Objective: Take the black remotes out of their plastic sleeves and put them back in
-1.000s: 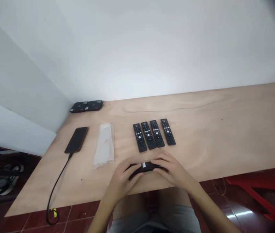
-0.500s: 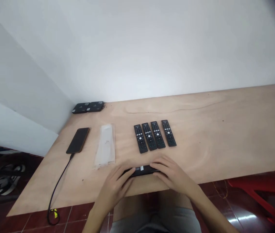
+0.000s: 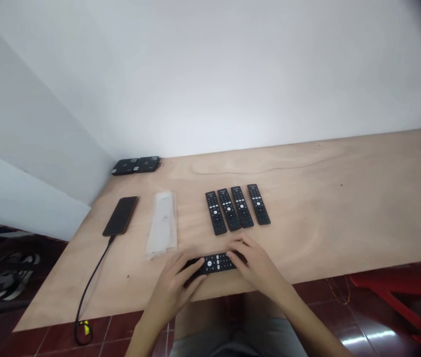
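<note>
The left hand [image 3: 175, 278] closes its grip on the left end of a black remote [image 3: 218, 263], and the right hand [image 3: 257, 263] closes its grip on the right end; the remote lies crosswise between them, near the front edge of the wooden desk [image 3: 314, 213], its button side showing; whether it touches the desktop or is held just above, I cannot tell; fingers cover both of its ends.

Beyond the hands, four more remotes lie in a slanting row, button sides up; the first remote [image 3: 216, 213], the second remote [image 3: 229, 209] and the third remote [image 3: 242, 207] are close together, while the fourth remote [image 3: 258, 204] sits to the right across a wider gap.

To the left of the row lie pale, translucent plastic sleeves [image 3: 162, 223]; farther left is a dark phone [image 3: 120, 216], a black cable [image 3: 90, 280] running from its near end over the desk's front edge; a yellow tag [image 3: 85, 327] shows at the cable's lower loop; at the far left corner, two flat black boxes [image 3: 136, 165] sit side by side near the white wall [image 3: 233, 74]; a red chair [image 3: 392, 292] shows below the desk at the right, above the red tiled floor [image 3: 121, 329].
</note>
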The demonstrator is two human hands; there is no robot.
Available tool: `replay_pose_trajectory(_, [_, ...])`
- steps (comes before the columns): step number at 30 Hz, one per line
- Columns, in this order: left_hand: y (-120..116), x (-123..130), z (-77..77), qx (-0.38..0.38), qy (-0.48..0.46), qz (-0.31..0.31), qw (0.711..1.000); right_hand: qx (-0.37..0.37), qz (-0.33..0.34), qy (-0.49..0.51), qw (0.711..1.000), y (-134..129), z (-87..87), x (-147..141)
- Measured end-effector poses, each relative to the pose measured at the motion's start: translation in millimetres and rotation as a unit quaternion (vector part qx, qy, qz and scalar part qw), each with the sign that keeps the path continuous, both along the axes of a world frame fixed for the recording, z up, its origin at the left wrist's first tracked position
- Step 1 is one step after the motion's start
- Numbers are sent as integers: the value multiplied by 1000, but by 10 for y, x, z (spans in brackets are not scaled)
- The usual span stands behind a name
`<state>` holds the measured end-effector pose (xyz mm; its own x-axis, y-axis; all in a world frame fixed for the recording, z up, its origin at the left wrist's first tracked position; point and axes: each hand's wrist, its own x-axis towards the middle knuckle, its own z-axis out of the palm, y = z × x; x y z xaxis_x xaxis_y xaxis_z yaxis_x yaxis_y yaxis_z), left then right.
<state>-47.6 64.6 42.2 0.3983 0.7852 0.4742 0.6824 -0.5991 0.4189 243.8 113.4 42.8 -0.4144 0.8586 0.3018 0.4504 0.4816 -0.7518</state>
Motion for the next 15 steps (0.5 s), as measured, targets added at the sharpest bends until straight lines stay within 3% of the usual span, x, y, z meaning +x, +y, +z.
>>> replay_pose_trajectory(5, [-129, -196, -69, -1, -16, 33, 999, 2, 57, -3, 998, -66, 33, 63])
replay_pose_trajectory(9, [-244, -297, -95, 14, -39, 113, 993, 42, 88, -46, 994, -85, 69, 70])
replay_pose_trajectory(15, [-267, -65, -41, 52, -32, 211, 976, 54, 109, -99, 988, -78, 83, 20])
